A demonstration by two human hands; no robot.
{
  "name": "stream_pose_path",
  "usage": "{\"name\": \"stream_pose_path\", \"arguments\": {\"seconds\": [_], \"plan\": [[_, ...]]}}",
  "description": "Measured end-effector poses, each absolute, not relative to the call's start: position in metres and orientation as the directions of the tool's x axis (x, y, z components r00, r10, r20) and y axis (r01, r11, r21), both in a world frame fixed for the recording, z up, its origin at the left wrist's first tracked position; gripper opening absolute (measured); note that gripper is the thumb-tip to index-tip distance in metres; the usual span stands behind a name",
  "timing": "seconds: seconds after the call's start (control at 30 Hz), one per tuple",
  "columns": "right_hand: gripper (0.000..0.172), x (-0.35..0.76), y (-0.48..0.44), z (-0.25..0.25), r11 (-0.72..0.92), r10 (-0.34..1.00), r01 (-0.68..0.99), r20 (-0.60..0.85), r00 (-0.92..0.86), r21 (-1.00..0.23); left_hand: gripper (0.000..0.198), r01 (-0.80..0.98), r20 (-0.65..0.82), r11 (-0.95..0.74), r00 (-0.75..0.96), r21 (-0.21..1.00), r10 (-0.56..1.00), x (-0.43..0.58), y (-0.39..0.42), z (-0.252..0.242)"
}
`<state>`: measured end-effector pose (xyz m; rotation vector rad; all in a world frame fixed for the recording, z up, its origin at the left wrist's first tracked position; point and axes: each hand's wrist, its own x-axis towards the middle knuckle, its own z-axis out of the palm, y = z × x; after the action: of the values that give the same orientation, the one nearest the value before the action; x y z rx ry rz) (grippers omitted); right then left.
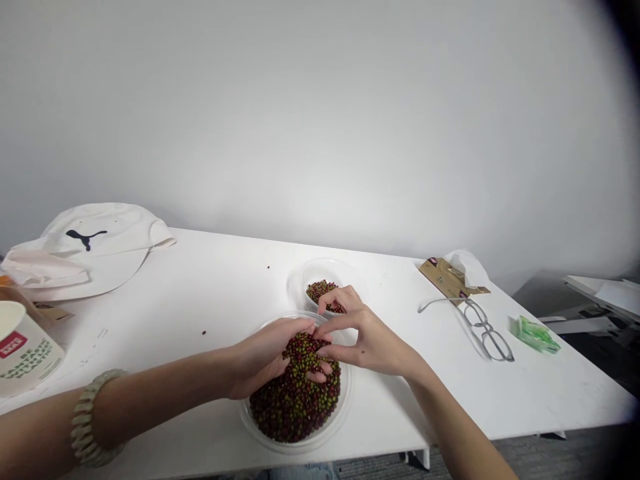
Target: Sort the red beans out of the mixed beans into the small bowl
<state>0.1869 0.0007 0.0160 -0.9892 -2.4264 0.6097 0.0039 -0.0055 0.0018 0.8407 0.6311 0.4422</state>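
A round clear plastic bowl (345, 407) holds a deep heap of small dark red and green beans (295, 407). Over its far part, my left hand (263, 360) is cupped palm up around a mound of the same mixed beans. My right hand (367, 333) reaches in from the right, its thumb and forefinger bent and apart at the mound's edge; the other fingers curl above. Just behind stands a second, smaller clear bowl (337, 270) with fewer red and green beans, partly hidden by my right hand.
A white cap (107, 230) and a paper tub (30, 360) sit on the left of the white table (190, 393). Glasses (483, 327), a brown packet (443, 277) and a green plastic packet (537, 335) lie right. Stray beans dot the tabletop; a wall stands behind.
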Motion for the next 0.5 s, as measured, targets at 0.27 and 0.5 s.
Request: {"name": "stream_pose_path", "arguments": {"seconds": [0.27,0.5], "plan": [[0.01,0.1859,-0.0019,0.0147,0.663,0.718,0.544,0.232,-0.656,-0.514,0.027,-0.086,-0.344,0.583,0.734,0.808,0.585,0.0054,-0.0048,0.0045],[0.011,0.1861,-0.0023,0.0162,0.654,0.713,0.501,0.239,-0.66,-0.567,0.024,-0.085,-0.353,0.587,0.726,0.805,0.59,0.0049,-0.0049,0.0031]]}}
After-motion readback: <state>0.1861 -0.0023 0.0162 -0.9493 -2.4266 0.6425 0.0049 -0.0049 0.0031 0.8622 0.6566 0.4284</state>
